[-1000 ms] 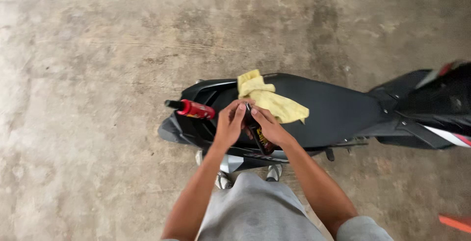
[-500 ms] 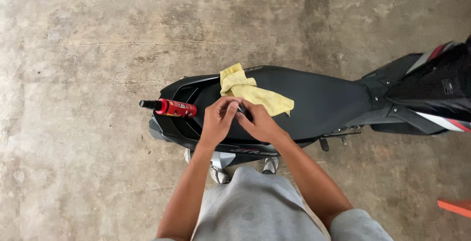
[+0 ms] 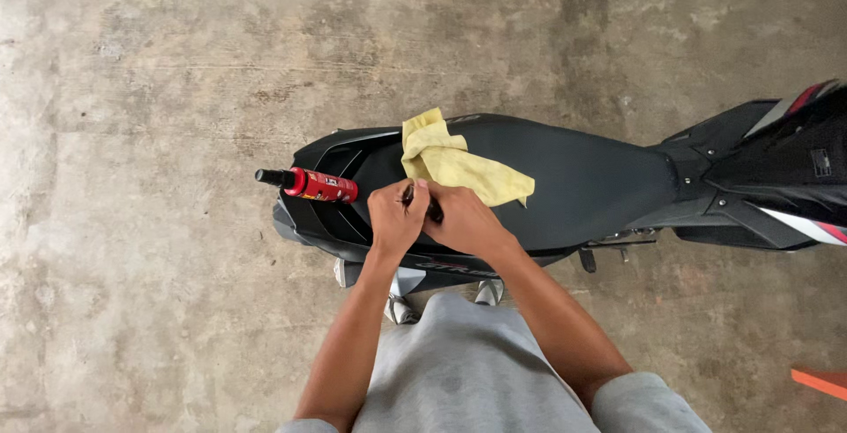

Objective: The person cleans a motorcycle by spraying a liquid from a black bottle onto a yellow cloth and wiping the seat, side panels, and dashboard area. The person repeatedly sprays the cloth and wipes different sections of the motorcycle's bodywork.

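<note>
Both hands meet over the rear of the black motorcycle seat (image 3: pixel 565 182): the left hand (image 3: pixel 394 219) and the right hand (image 3: pixel 466 220) have fingers closed together on a small dark object (image 3: pixel 408 193). A red bottle (image 3: pixel 318 185) lies just left of them, and a yellow cloth (image 3: pixel 454 160) rests on the seat behind.

Soft, even daylight fills the frame, bright without glare; the concrete floor (image 3: pixel 176 309) shows only faint shadow under the black scooter (image 3: pixel 573 186), whose seat has a dull sheen; focus is sharp throughout
</note>
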